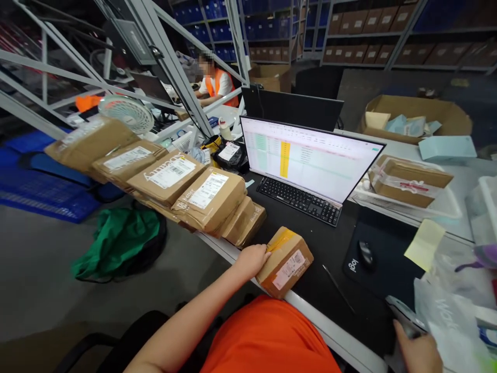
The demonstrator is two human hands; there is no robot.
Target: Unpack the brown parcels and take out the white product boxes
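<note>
On the desk (pixel 322 241), one box (pixel 286 264) lies between other boxes (pixel 212 199) and the pen (pixel 338 288); the keyboard (pixel 298 201) is before the screen (pixel 310 160), the mouse (pixel 365 254) at right on the pad (pixel 390 259)

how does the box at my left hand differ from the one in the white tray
The near box has yellow tape; the tray box has pale tape with red print. The near box rests on the black desktop, the tray box in the white tray. Your left hand touches the near box; no hand touches the tray box. Both are brown cardboard.

Held box (pixel 285 263): matt cardboard; tape (pixel 281 239): glossy plastic; label (pixel 289 270): paper; mouse mat (pixel 388 248): matt.
</note>
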